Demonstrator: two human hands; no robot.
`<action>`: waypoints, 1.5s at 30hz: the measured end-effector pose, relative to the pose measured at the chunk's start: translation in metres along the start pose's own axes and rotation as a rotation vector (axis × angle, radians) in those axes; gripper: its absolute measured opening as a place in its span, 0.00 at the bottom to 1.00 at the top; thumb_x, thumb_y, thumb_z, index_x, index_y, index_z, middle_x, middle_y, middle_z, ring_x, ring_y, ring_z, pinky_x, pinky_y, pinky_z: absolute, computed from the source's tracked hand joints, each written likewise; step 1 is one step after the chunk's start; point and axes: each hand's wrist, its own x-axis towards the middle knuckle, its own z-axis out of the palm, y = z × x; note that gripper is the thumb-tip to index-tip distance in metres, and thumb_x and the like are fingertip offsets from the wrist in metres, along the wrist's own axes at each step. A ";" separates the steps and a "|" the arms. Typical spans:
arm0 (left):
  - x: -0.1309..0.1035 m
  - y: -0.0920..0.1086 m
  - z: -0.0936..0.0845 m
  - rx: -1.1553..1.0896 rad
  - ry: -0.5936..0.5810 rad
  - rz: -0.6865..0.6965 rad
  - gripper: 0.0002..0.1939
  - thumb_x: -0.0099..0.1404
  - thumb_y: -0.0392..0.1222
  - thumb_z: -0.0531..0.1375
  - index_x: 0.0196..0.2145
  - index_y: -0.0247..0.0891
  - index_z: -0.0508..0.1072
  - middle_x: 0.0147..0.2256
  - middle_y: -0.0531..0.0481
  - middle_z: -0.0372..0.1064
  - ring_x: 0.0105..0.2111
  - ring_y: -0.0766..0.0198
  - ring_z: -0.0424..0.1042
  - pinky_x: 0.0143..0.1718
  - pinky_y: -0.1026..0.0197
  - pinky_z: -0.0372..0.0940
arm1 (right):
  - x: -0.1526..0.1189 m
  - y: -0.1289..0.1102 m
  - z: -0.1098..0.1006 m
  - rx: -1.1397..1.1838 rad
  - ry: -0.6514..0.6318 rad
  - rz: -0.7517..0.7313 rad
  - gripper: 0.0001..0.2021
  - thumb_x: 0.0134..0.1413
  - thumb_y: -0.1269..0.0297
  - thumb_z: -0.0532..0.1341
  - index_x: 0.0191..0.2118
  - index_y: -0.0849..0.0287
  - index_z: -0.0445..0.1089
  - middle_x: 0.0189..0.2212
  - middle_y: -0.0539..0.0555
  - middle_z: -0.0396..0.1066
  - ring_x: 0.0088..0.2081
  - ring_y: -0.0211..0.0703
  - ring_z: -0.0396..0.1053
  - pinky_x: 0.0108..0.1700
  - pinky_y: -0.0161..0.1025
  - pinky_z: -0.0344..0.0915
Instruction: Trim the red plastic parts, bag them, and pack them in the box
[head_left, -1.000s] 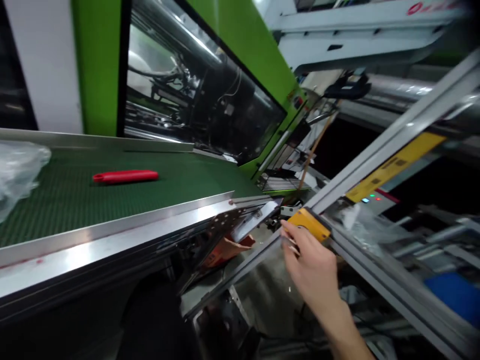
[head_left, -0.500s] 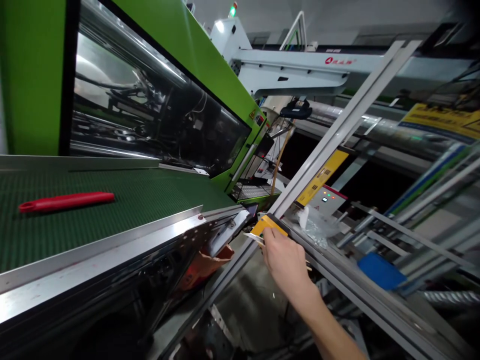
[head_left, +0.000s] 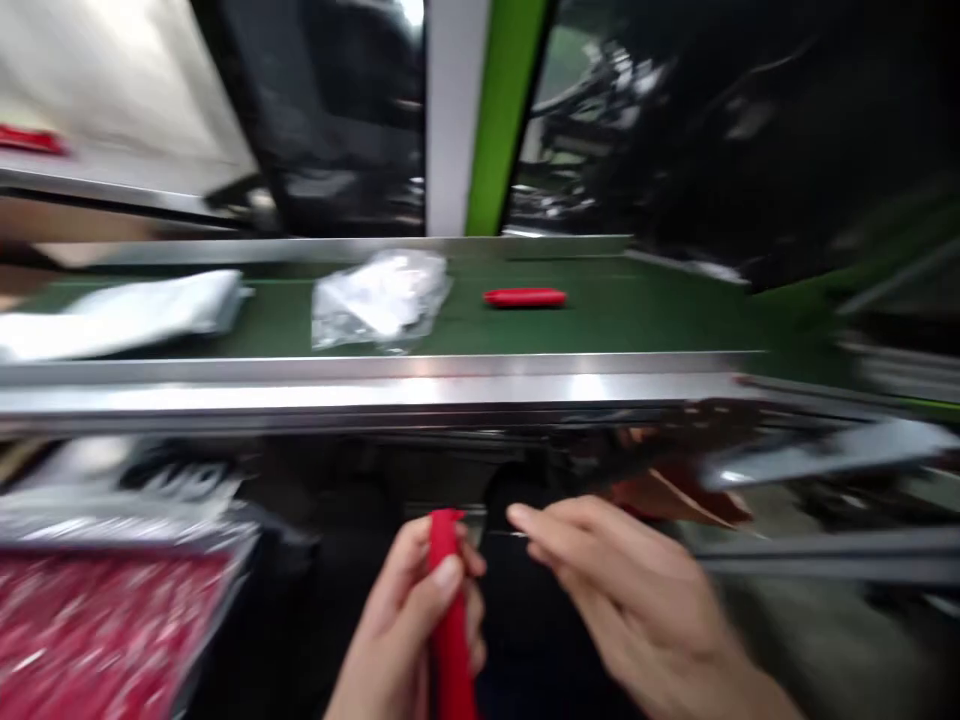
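As the L hand [head_left: 405, 612] gripped a red pc [head_left: 453, 650] in front of the green belt [head_left: 645, 310], the R hand [head_left: 630, 590] was nearby, fingers together, hold unclear; work was prob. midway: 2nd red bar [head_left: 525, 298] untouched on belt, red pile [head_left: 97, 630] under plastic, far L.

No writing can be read for certain. Dark marks [head_left: 178, 480] on pale plastic [head_left: 86, 462], left of the gripping left hand [head_left: 416, 615], are too blurred.

Motion blur softens the scene, while glare whitens the metal rail [head_left: 495, 391] above shadow.
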 end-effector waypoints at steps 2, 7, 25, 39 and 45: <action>-0.008 0.003 0.005 -0.027 0.035 0.049 0.12 0.65 0.49 0.60 0.43 0.41 0.68 0.33 0.52 0.66 0.22 0.72 0.61 0.21 0.69 0.58 | 0.004 0.005 0.006 -0.100 -0.048 -0.128 0.23 0.62 0.78 0.55 0.60 0.56 0.66 0.44 0.54 0.71 0.43 0.35 0.68 0.45 0.33 0.65; -0.016 -0.001 0.001 -0.145 -0.041 0.077 0.12 0.67 0.47 0.55 0.41 0.37 0.70 0.35 0.49 0.69 0.21 0.72 0.63 0.19 0.69 0.59 | 0.012 -0.001 0.012 -0.241 -0.061 -0.297 0.20 0.62 0.77 0.55 0.57 0.57 0.68 0.47 0.55 0.72 0.46 0.41 0.68 0.45 0.39 0.65; -0.017 -0.009 -0.006 -0.128 -0.083 0.170 0.12 0.66 0.45 0.55 0.40 0.34 0.73 0.36 0.46 0.71 0.17 0.73 0.64 0.17 0.70 0.60 | 0.017 -0.001 0.018 -0.170 0.000 -0.355 0.17 0.61 0.78 0.56 0.52 0.59 0.71 0.46 0.56 0.74 0.46 0.45 0.70 0.45 0.44 0.65; -0.021 0.004 -0.004 -0.039 0.046 0.063 0.12 0.67 0.46 0.53 0.41 0.36 0.69 0.22 0.52 0.64 0.18 0.70 0.62 0.19 0.70 0.59 | 0.003 0.001 0.025 -0.103 -0.078 -0.344 0.21 0.60 0.78 0.56 0.57 0.57 0.68 0.49 0.55 0.71 0.48 0.46 0.67 0.48 0.45 0.63; -0.018 0.017 0.000 -0.047 0.049 0.119 0.10 0.68 0.42 0.52 0.42 0.37 0.69 0.36 0.48 0.69 0.23 0.71 0.64 0.21 0.70 0.62 | -0.011 -0.006 0.028 -0.096 -0.121 -0.355 0.23 0.58 0.81 0.54 0.55 0.55 0.70 0.48 0.53 0.72 0.47 0.45 0.67 0.48 0.45 0.61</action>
